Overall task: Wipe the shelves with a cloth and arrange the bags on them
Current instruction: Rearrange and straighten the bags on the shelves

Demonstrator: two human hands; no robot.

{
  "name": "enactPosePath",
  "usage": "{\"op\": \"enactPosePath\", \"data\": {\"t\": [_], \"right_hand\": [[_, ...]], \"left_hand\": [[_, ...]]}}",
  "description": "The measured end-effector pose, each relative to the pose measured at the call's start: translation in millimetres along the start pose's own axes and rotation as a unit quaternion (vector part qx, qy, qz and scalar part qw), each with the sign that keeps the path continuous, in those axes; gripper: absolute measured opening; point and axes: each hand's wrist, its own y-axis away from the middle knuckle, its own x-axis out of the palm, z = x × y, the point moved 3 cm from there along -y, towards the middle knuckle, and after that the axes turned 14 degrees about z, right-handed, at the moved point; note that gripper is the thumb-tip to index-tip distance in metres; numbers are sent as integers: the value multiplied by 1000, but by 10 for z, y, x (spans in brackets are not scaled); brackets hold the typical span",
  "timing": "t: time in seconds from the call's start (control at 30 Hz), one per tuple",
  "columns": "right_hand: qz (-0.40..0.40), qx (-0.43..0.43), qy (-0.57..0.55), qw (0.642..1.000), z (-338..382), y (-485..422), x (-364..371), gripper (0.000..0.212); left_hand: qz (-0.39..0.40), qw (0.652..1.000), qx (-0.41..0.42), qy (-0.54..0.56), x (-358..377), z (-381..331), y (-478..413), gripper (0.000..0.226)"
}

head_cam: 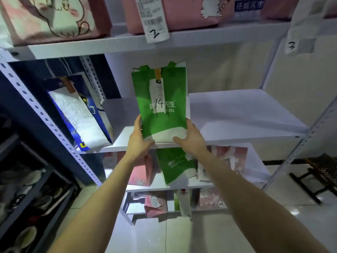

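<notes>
**A:** Where is the green bag?

**B:** Upright at the front edge of the middle shelf, its white base about level with that edge. Whether the base rests on the board or hangs just above it, I cannot tell. A receipt marked "14" hangs down its face under an orange tag.

**A:** And the hands?

**B:** Both are clamped on the bag's lower corners. The left hand grips the left corner, thumb across the front. The right hand wraps the right corner, thumb on the white base.

**A:** What else is on that shelf?

**B:** A blue bag left of the green bag, leaning to the right, with a long receipt down its front. Right of the green bag the board is bare.

**A:** Above it?

**B:** Pink bags with a cartoon print on the top shelf. A slip marked "2" hangs over that shelf's edge, and another marked "3" is farther right.

**A:** Below?

**B:** A second green bag tilted directly under the held one, with pink bags on either side, and more bags on the shelf lower down.
</notes>
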Motion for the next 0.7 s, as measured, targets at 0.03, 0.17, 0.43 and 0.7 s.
{"op": "enactPosePath", "data": {"t": [0.03,0.17,0.43,0.7], "right_hand": [[-2,7,4,1000,56,-9,70,93],[-6,24,19,1000,189,-34,236,92],[-311,-31,16,950,643,210,204,66],[-1,-174,-12,985,1746,-259,1459,47]], "left_hand": [[8,1000,7,-2,-61,51,5,118],[33,999,28,3,-217,172,4,118],[-34,998,56,-10,-642,288,230,86],[-320,947,-6,-27,-1542,799,888,63]]}}
